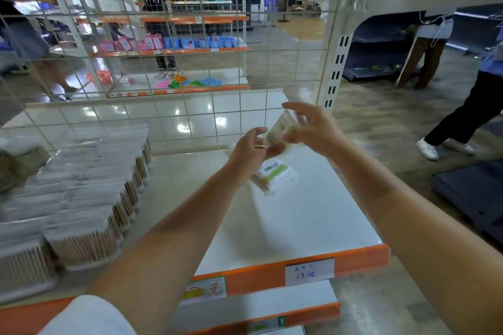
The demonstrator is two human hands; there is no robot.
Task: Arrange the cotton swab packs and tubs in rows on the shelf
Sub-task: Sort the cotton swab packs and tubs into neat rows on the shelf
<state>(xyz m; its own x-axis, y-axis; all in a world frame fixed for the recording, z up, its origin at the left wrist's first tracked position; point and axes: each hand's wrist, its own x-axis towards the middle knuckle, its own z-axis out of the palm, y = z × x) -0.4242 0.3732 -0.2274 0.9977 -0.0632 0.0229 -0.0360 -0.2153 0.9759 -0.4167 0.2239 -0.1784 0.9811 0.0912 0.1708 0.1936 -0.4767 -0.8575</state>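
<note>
Above the shelf point(285, 215), both hands' fingers point(295, 111) pinch a tilted tub point(281, 128)

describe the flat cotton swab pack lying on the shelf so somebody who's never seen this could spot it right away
Start at the white shelf with the orange front edge. On its bare right half, just under the left hand, lies one flat swab pack. Unlike the clear tubs rowed at the left, it lies alone and bears a green label.

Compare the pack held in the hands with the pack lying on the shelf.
The held pack is off the shelf, tilted, between the left hand and right hand; the lying pack rests flat, untouched. The held one is blurred; the lying one's green print shows. Both look white.
</note>
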